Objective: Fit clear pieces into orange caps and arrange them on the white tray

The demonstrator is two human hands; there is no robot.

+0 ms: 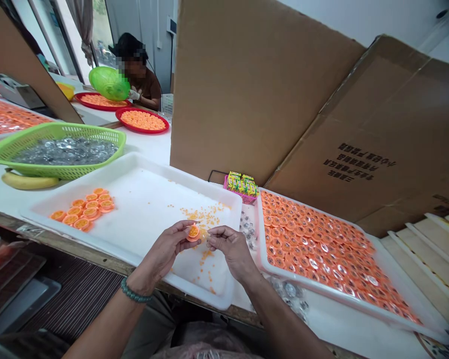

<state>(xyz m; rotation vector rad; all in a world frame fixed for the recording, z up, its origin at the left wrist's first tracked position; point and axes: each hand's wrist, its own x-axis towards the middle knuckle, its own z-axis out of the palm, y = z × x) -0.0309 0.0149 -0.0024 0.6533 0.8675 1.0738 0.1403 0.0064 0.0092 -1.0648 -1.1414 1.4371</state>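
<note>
My left hand [171,245] is closed on a small round orange cup [193,232], its open face turned up and yellow-orange bits showing inside. Right beside it, the thumb and fingers of my right hand [228,245] pinch a small translucent disc [203,234], partly hidden by the fingertips. Both hands are above the right part of a white tray [142,182]. Loose yellow-orange bits [205,215] lie scattered in the tray under and behind my hands. A cluster of similar orange cups [83,212] sits at the tray's left end.
On the right stands a white tray [260,234] of orange pieces with shiny covers. A pink basket [250,199] holds yellow-green packets. At left are a green basket [56,172] of clear plastic pieces and a banana [32,180]. Cardboard [254,89] rises behind; a co-worker [147,82] holds a green basin.
</note>
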